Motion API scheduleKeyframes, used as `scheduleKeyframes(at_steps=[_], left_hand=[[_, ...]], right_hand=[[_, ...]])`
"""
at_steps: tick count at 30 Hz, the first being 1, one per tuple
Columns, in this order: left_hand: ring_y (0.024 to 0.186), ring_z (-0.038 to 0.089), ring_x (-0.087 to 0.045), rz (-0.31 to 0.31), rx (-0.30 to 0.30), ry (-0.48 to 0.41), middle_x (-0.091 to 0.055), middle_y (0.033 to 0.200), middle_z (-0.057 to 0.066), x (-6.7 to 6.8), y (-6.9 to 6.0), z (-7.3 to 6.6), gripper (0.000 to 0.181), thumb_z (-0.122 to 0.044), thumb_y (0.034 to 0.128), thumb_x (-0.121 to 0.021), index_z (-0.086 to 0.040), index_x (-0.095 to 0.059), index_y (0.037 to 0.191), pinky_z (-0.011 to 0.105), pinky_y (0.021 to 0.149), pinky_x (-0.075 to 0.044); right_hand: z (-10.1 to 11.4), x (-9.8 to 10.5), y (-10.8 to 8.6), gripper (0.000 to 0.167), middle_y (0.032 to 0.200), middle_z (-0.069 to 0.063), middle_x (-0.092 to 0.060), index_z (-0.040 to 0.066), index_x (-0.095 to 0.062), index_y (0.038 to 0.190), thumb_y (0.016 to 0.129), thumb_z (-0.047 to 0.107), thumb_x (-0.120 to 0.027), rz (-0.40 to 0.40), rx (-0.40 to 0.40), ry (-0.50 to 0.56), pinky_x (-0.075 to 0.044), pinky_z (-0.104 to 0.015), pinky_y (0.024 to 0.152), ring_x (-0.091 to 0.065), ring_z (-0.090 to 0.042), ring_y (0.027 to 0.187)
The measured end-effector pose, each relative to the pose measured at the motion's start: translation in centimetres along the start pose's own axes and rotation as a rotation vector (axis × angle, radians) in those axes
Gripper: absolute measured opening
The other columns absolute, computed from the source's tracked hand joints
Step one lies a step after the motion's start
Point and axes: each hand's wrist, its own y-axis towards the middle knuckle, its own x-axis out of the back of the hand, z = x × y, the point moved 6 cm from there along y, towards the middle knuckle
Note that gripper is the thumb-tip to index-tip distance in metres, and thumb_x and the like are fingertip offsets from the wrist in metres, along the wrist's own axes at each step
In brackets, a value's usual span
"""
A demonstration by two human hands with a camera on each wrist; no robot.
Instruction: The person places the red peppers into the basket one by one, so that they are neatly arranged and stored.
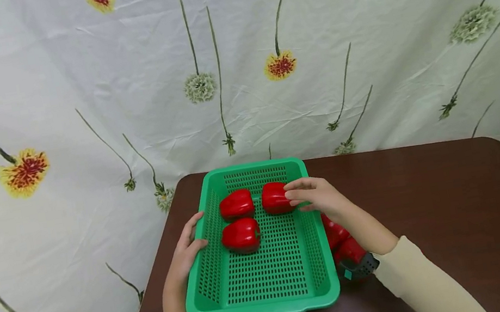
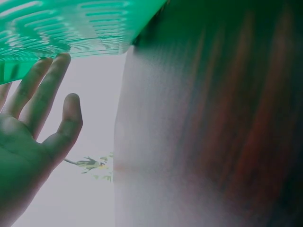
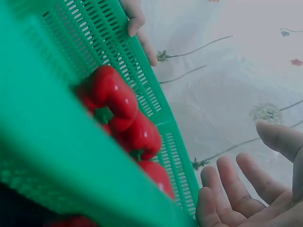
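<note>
A green perforated plastic basket (image 1: 263,311) holds three red bell peppers: a back-left pepper (image 1: 237,205), a front-left pepper (image 1: 241,236) and a back-right pepper (image 1: 274,199). My left hand (image 1: 182,262) lies along the basket's left side, its fingertips at the rim. In the left wrist view, that hand (image 2: 33,127) has spread fingers touching the basket's wall. My right hand (image 1: 319,197) hovers over the right rim beside the back-right pepper. With loosely bent fingers and nothing between them, the right hand (image 3: 255,194) also shows in the right wrist view.
More red bell peppers (image 1: 351,250) lie on the dark brown table (image 1: 441,201) outside the basket's right wall, partly hidden by my right forearm. A dark wrist strap (image 1: 363,265) is beside them. Behind the table hangs a white flowered cloth (image 1: 144,85).
</note>
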Motion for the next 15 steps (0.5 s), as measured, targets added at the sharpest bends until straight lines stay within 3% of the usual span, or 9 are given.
scheduleKeyframes(at_steps=[5,10,15], left_hand=[[0.133,0.031,-0.034,0.01,0.012,-0.043,-0.02,0.159,0.008,0.0,-0.1,0.1,0.064,0.0,0.095,-0.042,-0.017,-0.026,0.155,0.027,0.086,-0.043],[0.136,0.029,-0.03,0.003,0.002,-0.014,-0.017,0.16,0.008,0.1,-0.1,-0.1,0.064,0.0,0.0951,-0.042,-0.016,-0.027,0.155,0.025,0.088,-0.041],[0.129,0.02,-0.039,0.015,-0.002,-0.028,-0.018,0.16,0.009,0.1,-0.1,0.0,0.063,0.0,0.0958,-0.041,-0.015,-0.025,0.155,0.026,0.087,-0.042]], right_hand=[[-0.1,1.8,-1.6,0.047,0.129,-0.019,-0.058,-0.001,-0.057,0.131,0.093,0.025,-0.065,0.004,0.023,-0.036,-0.046,-0.047,0.094,-0.059,-0.035,0.114],[-0.5,3.8,-3.2,0.05,0.13,-0.019,-0.057,-0.004,-0.054,0.133,0.094,0.028,-0.064,-0.015,0.039,-0.079,-0.045,-0.048,0.095,-0.06,-0.032,0.112],[-1.7,6.0,-4.8,0.051,0.124,-0.015,-0.061,-0.005,-0.054,0.133,0.094,0.028,-0.063,-0.065,-0.002,-0.112,-0.045,-0.048,0.095,-0.061,-0.029,0.108]])
